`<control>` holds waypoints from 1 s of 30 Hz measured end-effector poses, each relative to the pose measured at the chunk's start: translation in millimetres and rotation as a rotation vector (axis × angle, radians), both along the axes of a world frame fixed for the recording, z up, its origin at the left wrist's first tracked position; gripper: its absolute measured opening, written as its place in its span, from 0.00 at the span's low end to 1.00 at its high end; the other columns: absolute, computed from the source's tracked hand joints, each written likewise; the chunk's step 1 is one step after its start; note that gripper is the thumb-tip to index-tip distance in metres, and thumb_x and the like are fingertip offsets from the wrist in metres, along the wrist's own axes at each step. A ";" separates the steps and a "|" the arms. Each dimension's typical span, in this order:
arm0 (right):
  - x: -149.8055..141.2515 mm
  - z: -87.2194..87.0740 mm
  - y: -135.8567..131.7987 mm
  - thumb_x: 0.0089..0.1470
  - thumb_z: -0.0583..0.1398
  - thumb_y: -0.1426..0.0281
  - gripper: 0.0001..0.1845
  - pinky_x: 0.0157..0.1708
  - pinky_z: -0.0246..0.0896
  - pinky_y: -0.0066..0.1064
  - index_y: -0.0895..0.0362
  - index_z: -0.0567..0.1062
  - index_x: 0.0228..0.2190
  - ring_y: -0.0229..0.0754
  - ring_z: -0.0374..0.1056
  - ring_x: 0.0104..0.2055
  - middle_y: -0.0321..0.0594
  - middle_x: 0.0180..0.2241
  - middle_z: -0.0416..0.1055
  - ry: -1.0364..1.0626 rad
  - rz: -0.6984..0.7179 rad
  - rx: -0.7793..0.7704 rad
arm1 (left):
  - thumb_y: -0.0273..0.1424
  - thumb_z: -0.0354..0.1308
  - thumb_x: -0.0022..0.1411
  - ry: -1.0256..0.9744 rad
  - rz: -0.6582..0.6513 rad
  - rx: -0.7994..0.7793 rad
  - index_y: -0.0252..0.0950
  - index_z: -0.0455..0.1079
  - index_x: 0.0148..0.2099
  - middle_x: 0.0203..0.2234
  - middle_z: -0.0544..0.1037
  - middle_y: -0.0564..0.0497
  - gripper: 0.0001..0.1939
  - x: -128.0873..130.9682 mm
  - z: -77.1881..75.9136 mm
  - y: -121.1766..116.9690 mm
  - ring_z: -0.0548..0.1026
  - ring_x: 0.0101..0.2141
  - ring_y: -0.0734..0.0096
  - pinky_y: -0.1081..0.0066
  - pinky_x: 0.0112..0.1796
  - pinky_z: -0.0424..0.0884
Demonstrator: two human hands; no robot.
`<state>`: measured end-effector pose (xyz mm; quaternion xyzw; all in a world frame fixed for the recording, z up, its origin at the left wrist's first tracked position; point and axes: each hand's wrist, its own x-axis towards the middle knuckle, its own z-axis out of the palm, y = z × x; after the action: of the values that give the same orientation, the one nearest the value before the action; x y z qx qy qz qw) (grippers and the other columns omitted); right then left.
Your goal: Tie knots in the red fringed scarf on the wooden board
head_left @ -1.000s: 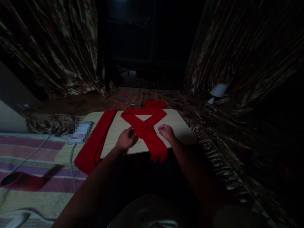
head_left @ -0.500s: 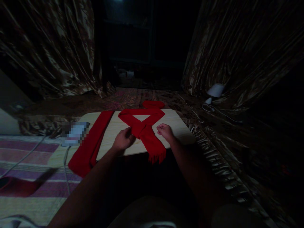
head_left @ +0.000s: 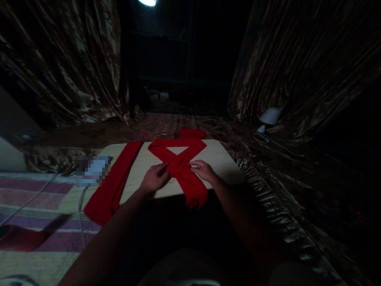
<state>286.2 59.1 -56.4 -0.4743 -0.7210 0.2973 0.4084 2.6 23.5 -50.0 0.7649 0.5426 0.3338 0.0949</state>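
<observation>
A red knitted scarf [head_left: 193, 182] lies on the light wooden board, looped at the far side. Its ends cross near the middle, and a fringed end hangs over the near edge. At the left of the crossing, my left hand [head_left: 153, 178] has its fingertips against the cloth, thumb apart from the fingers. On the opposite side my right hand [head_left: 204, 171] touches the scarf's right edge with fingers stretched out and the thumb below. Neither hand appears to grip the cloth. Left of them, a second long red folded cloth [head_left: 119, 178] lies across the board.
The wooden board [head_left: 226, 167] rests before me. Beyond its far edge lies another red cloth [head_left: 193, 133]. A blurred-out flat object [head_left: 94, 171] with a cable is at the left, by a striped cover [head_left: 26, 194]. A small white lamp [head_left: 270, 116] stands at the right.
My right hand has moved left to the scarf's edge, and its curled fingers have straightened. My left hand's fingers have shifted slightly onto the crossing. The view has tilted up a little.
</observation>
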 end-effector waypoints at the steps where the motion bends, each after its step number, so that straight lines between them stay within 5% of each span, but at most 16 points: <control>1: -1.7 0.4 -4.4 0.50 0.64 0.71 0.17 0.39 0.67 0.29 0.51 0.81 0.43 0.37 0.71 0.37 0.39 0.44 0.76 -0.076 0.028 0.064 | 0.47 0.53 0.63 0.006 0.006 -0.002 0.39 0.72 0.60 0.52 0.78 0.45 0.28 0.2 0.3 -0.2 0.72 0.54 0.54 0.58 0.56 0.67; 5: -14.7 8.3 -24.9 0.52 0.63 0.72 0.17 0.45 0.65 0.30 0.50 0.82 0.44 0.41 0.69 0.46 0.41 0.44 0.74 -0.278 0.110 0.185 | 0.47 0.53 0.63 0.000 0.041 -0.041 0.37 0.72 0.58 0.49 0.79 0.43 0.27 0.4 1.9 -1.7 0.73 0.52 0.53 0.57 0.54 0.68; 10: -34.6 33.1 -36.9 0.51 0.65 0.71 0.15 0.38 0.65 0.28 0.51 0.83 0.43 0.36 0.70 0.35 0.39 0.41 0.76 -0.322 0.245 0.062 | 0.51 0.56 0.60 -0.106 0.127 -0.059 0.34 0.68 0.58 0.49 0.76 0.39 0.32 2.6 4.0 -3.6 0.73 0.50 0.52 0.56 0.52 0.70; 17: -54.1 59.6 -7.0 0.53 0.60 0.79 0.11 0.40 0.66 0.28 0.59 0.82 0.34 0.38 0.73 0.36 0.40 0.35 0.80 -0.189 -0.008 -0.030 | 0.49 0.59 0.59 -0.136 0.078 -0.045 0.30 0.59 0.66 0.59 0.70 0.35 0.40 2.1 1.0 -2.1 0.68 0.58 0.49 0.54 0.58 0.64; 26: -80.5 59.6 26.2 0.44 0.65 0.82 0.11 0.33 0.63 0.24 0.61 0.81 0.32 0.35 0.69 0.30 0.36 0.28 0.77 -0.277 0.151 -0.269 | 0.47 0.62 0.56 -0.225 0.034 -0.021 0.34 0.59 0.66 0.58 0.71 0.39 0.40 -3.0 -10.9 4.5 0.70 0.57 0.50 0.54 0.57 0.67; 30: -83.4 67.2 27.9 0.46 0.64 0.79 0.09 0.34 0.60 0.25 0.60 0.82 0.32 0.36 0.69 0.32 0.36 0.29 0.77 -0.384 0.168 -0.179 | 0.45 0.63 0.56 -0.287 0.021 -0.013 0.35 0.61 0.65 0.57 0.72 0.40 0.38 -2.8 -9.5 3.6 0.70 0.57 0.51 0.53 0.57 0.66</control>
<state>202.8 87.0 10.8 -0.4948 -0.7932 0.2974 0.1938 -0.2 27.1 -59.4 0.7031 0.5336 0.4372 0.1728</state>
